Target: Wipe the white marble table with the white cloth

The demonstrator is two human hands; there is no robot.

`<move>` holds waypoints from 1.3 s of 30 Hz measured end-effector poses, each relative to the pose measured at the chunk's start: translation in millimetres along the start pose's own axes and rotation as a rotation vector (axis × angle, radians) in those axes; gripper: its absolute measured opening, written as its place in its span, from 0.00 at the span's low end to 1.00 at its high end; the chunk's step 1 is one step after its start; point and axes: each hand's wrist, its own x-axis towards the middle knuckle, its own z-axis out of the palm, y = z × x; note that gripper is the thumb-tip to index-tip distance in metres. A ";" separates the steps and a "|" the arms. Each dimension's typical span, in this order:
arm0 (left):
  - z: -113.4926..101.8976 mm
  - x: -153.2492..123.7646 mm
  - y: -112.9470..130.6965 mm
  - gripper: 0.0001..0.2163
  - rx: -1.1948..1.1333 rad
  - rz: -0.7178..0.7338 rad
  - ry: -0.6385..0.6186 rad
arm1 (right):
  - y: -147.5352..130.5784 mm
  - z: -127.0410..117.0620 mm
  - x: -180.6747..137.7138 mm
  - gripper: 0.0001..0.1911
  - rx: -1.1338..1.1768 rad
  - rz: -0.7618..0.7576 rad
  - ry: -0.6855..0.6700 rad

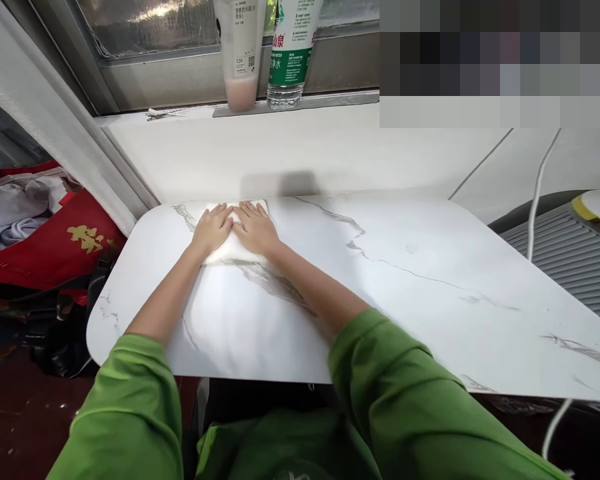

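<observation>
Both my hands lie flat on a folded white cloth near the back left of a white marble-patterned table. My left hand covers the cloth's left part, its fingers stretched toward the wall. Beside it, my right hand presses on the right part with fingers spread. The thumbs almost meet over the middle. Neither hand is wrapped round anything, and much of the cloth is hidden under the palms.
On the window sill stand a cup with pink contents and a green-labelled water bottle. A red bag with clothes sits at the left. A white cable hangs at the right beside a grey ribbed surface.
</observation>
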 end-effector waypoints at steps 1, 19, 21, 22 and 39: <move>-1.4 -12.5 3.3 0.21 0.010 0.004 -0.004 | -6.3 0.4 -11.8 0.28 0.001 -0.004 0.017; -37.6 -181.4 -26.4 0.24 0.006 -0.082 0.059 | -130.2 15.9 -107.5 0.32 0.050 -0.325 -0.094; -38.1 -152.8 -47.4 0.24 -0.002 -0.071 0.074 | -129.7 25.3 -77.6 0.32 0.045 -0.274 -0.088; -38.3 -135.8 -59.5 0.24 -0.014 -0.065 0.081 | -129.1 29.9 -59.8 0.32 0.040 -0.242 -0.088; -42.5 -21.6 -163.1 0.22 -0.095 -0.090 0.050 | -127.5 69.9 83.2 0.29 0.043 -0.154 -0.032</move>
